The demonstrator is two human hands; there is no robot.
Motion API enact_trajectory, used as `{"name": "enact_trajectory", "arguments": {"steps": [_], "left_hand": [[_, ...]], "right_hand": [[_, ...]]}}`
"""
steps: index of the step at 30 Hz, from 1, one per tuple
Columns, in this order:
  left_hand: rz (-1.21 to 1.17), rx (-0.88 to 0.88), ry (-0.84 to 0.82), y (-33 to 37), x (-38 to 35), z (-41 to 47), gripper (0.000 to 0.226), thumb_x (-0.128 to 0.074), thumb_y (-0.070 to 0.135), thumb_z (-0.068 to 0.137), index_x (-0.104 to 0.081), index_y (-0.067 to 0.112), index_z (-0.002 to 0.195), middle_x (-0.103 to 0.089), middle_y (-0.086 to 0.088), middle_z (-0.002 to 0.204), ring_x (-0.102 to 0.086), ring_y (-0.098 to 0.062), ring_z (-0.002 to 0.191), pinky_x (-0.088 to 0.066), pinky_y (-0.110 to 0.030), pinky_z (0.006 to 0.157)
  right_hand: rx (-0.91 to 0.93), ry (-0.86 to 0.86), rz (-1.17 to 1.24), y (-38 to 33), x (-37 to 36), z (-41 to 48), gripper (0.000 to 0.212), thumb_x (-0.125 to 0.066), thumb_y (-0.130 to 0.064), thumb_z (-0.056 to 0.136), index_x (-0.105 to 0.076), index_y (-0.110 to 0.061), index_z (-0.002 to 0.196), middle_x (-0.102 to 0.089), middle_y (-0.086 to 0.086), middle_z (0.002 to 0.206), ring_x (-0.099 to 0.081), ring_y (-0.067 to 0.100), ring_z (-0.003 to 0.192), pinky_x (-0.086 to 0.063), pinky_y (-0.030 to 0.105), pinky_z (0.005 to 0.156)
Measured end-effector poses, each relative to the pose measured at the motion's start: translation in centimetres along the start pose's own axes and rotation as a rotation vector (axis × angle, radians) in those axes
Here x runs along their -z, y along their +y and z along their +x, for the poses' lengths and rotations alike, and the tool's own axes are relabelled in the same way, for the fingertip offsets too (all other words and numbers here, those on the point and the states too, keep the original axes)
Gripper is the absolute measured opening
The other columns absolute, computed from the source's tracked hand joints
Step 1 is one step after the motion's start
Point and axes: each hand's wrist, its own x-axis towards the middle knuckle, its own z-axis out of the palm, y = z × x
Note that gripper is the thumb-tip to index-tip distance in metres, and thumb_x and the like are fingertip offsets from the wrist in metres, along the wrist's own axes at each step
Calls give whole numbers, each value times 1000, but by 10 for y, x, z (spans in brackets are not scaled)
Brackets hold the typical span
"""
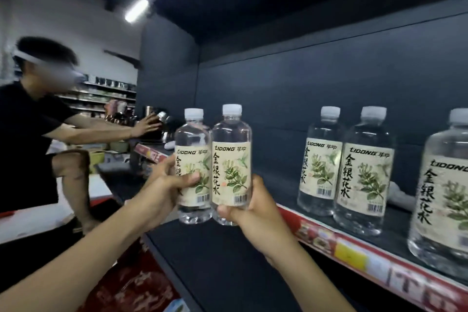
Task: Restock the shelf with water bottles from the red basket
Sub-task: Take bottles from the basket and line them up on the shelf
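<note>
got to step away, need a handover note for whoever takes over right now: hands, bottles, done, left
Left hand: grips the left bottle.
Right hand: grips the right bottle.
Both bottles are upright, side by side, at the shelf, apparently not yet set down.
Done: three bottles stand on the shelf to the right.
Left: set these two on the bare stretch beside them. The red basket is out of view, so how many remain is unknown.

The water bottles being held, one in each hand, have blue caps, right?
Not quite. The head view shows white caps, not blue. The rest is right: the left hand grips one water bottle and the right hand grips the other water bottle.
</note>
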Motion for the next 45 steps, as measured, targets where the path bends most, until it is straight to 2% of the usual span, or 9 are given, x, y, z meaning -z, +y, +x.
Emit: {"name": "enact_trajectory", "arguments": {"steps": [5,13,17,22,25,27,34,40,45], "left_hand": [[9,9,-48,-25,-28,70,49,-69,-2,61,-61,6,109,-76,-9,95,-72,-25,90,-61,-38,73],[-77,55,-87,-68,-47,133,55,-73,-7,62,-59,3,115,-72,-17,101,-70,-31,91,-60,-39,70],[-25,75,-192,-77,-47,150,44,-69,4,67,-61,6,111,-74,-13,100,-72,-26,92,-59,-37,74],[51,108,-267,-83,-54,157,46,-69,8,75,-59,6,119,-71,-15,114,-69,-28,103,-58,-36,79],[206,105,-309,-85,-45,152,52,-73,10,81,-53,10,129,-68,-10,123,-64,-26,115,-51,-41,96],[377,83,-320,-85,-40,146,57,-76,12,81,-51,17,132,-68,-1,124,-63,-19,117,-48,-40,102],[414,80,-283,-80,-45,131,49,-70,7,86,-51,18,130,-69,2,121,-65,-15,113,-50,-39,102],[438,88,-308,-82,-43,129,48,-68,18,89,-49,21,133,-68,5,124,-64,-15,116,-45,-44,106],[567,110,-335,-77,-45,127,44,-64,32,92,-46,30,132,-64,16,123,-60,-9,117,-43,-37,106]], "right_hand": [[3,115,-104,2,27,37,55,-71,-9,84,-36,-27,123,-61,-17,118,-57,1,102,-40,12,75],[-68,231,-297,20,36,72,45,-65,-16,88,-28,-25,114,-61,-12,111,-62,9,93,-54,31,74],[-167,293,-307,27,36,84,49,-67,-18,88,-30,-21,120,-63,-7,103,-64,9,79,-55,30,65],[-236,418,-388,33,46,94,56,-72,-15,83,-38,-10,128,-50,11,125,-55,25,108,-42,27,77],[-222,445,-457,34,40,92,91,-69,-17,86,-8,-6,153,-45,16,136,-52,28,118,-41,28,81],[-187,479,-472,34,35,90,103,-68,-16,87,9,-10,154,-46,15,136,-55,27,115,-48,30,87],[-150,490,-510,36,27,81,105,-62,-17,90,26,-15,150,-42,14,134,-54,25,111,-52,42,92],[-110,452,-622,26,24,70,107,-62,-13,91,28,-15,148,-11,19,158,-33,32,138,-40,45,108],[-80,467,-716,26,20,62,107,-64,-10,89,25,-15,149,-29,17,146,-39,28,125,-46,40,99]]}}
